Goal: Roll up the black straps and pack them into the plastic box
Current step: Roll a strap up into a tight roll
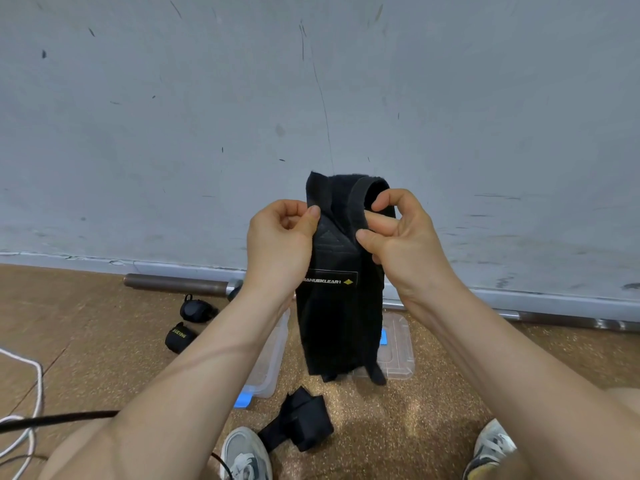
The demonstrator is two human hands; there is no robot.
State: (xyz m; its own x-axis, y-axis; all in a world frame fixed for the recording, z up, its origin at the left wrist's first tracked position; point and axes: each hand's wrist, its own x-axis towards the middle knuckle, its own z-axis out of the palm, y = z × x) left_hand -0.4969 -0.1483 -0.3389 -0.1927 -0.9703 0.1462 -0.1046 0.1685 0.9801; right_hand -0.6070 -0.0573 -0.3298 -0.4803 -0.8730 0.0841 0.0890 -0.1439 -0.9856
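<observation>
A wide black strap (337, 306) with a white logo label hangs upright in front of me. My left hand (280, 237) pinches its upper left edge. My right hand (401, 233) grips the top right, where the end curls over into a small fold. Below and behind the strap, a clear plastic box (268, 362) with a blue latch rests on the floor, and its lid (398, 344) lies to the right. Another black strap (298, 422) lies crumpled near my feet. Two rolled black straps (180, 337) (197, 308) sit on the floor at the left.
A metal bar (176, 285) lies along the base of the grey wall. White and black cables (24, 420) trail across the brown floor at the left. My two shoes (244, 455) (491, 448) show at the bottom edge.
</observation>
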